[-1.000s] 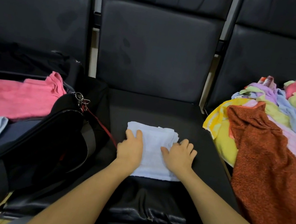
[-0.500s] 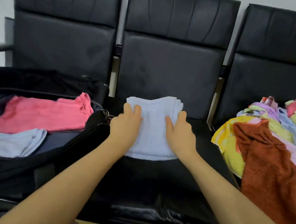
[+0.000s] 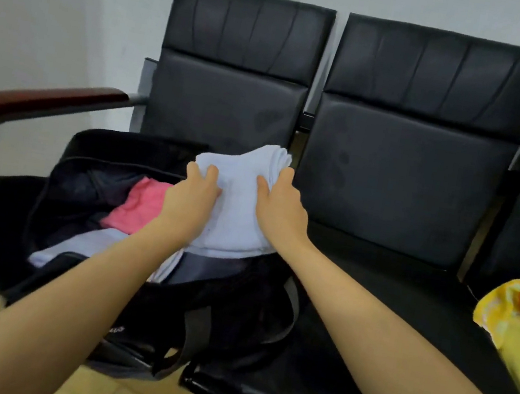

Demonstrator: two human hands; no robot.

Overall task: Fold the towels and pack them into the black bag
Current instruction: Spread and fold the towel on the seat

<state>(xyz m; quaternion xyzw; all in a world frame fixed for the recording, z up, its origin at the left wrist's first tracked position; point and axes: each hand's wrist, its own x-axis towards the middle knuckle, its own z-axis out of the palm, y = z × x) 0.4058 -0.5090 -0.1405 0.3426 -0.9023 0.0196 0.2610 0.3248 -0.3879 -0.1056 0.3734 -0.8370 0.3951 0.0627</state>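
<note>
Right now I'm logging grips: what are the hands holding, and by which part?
Both hold the folded pale blue towel above the black bag: left hand on its left edge, right hand on its right edge.

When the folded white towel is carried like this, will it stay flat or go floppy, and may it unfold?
The folded white towel is probably floppy: its near edge sags between the left hand and the right hand. It seems light, since the fingers pinch it only at the sides. The layers fan apart at the far corner, so it may unfold if one hand lets go.
</note>
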